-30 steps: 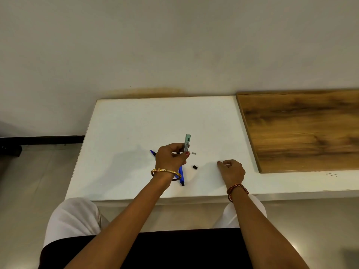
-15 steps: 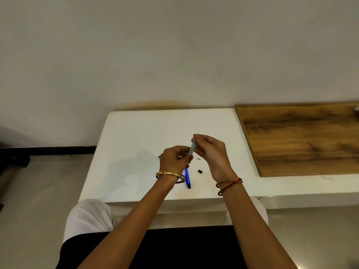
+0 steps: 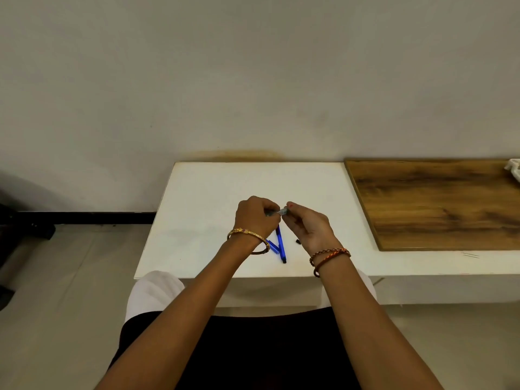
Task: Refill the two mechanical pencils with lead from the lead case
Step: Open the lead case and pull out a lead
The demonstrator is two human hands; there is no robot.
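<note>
While our left hand (image 3: pixel 257 218) is gripping the small clear plastic lead case (image 3: pixel 278 212) above the two blue mechanical pencils (image 3: pixel 280 243), our right hand (image 3: pixel 306 225) is pinching its tip; we are advising steady, level handling.

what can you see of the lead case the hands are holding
The lead case is a small, slim, clear-looking tube, likely plastic, with a greyish tint. It lies roughly level above the white table, held off the surface between both hands: the left hand wraps one end, and the right hand pinches the other end. Only a short middle stretch shows; its contents and cap cannot be made out.
</note>
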